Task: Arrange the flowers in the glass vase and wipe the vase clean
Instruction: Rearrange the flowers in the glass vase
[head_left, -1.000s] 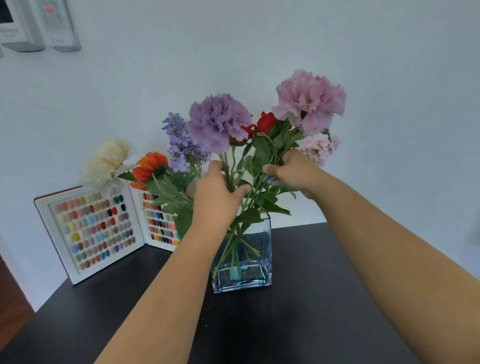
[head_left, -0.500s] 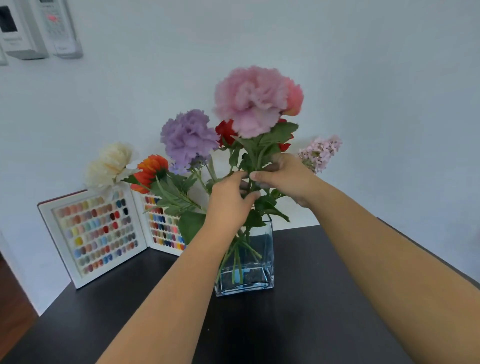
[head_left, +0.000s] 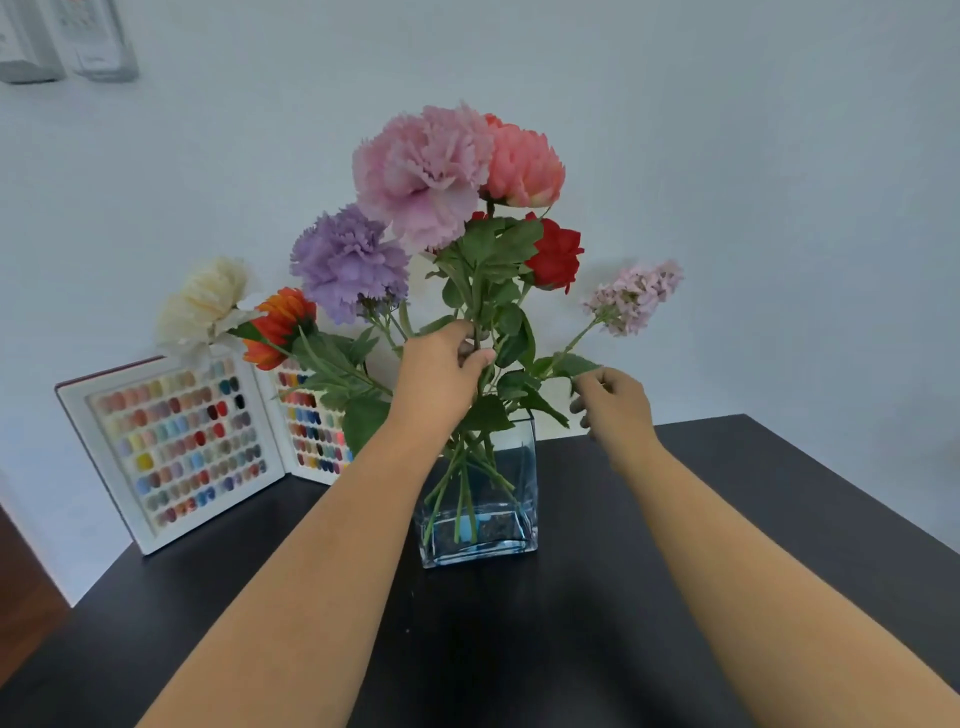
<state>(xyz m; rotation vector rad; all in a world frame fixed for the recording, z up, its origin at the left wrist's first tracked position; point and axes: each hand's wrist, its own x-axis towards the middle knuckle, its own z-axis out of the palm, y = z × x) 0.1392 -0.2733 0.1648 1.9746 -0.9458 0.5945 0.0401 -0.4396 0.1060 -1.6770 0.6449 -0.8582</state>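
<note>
The matte black surface (head_left: 675, 597) in front of me carries a square clear glass vase (head_left: 511, 525) near its middle, holding green stems. At the back left, an open white book-style display of coloured nail samples (head_left: 176, 447) stands on it against the wall.

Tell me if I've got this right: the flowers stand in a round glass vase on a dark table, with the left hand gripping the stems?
Not quite. The head view shows the glass vase is square-sided, not round. The rest holds: it stands on the dark table, and the left hand grips the stems.
</note>
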